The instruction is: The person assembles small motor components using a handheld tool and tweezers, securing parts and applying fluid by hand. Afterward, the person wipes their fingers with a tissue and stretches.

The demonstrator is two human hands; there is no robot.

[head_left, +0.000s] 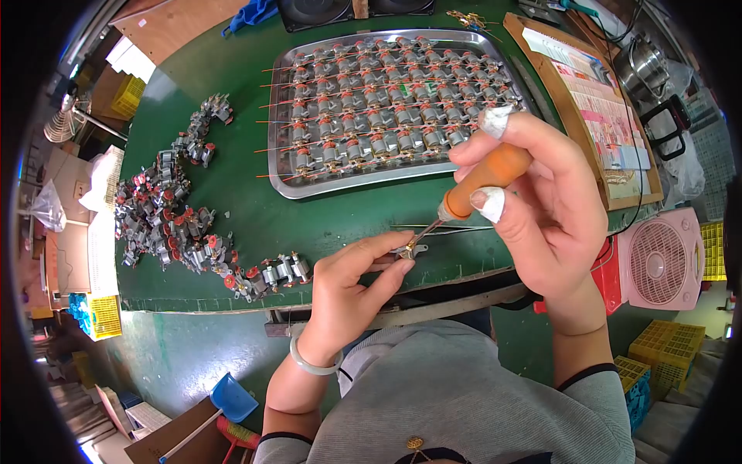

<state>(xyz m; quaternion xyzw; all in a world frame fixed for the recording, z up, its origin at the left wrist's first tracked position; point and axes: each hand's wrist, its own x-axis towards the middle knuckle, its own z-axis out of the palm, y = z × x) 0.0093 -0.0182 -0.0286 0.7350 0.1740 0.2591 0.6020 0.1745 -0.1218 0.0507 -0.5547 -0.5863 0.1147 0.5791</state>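
Note:
My left hand [352,282] pinches a small metal motor [409,251] between thumb and fingertips, just above the table's front edge. Most of that motor is covered by the fingers. In my right hand [545,201] is a screwdriver [487,179] with an orange handle, gripped by fingers that have white tape around two tips. Its thin metal shaft slants down to the left, and the tip meets the motor. Beyond my hands lies a steel tray [371,182] filled with rows of similar small motors, with red wires sticking out at the left side.
A pile of loose motors [166,209] spreads over the left of the green table [247,166]. A wooden-framed board [610,131] with papers lies at right, near a pink fan [661,263]. Dark speakers [317,11] stand behind the tray. Thin rods lie near my right hand.

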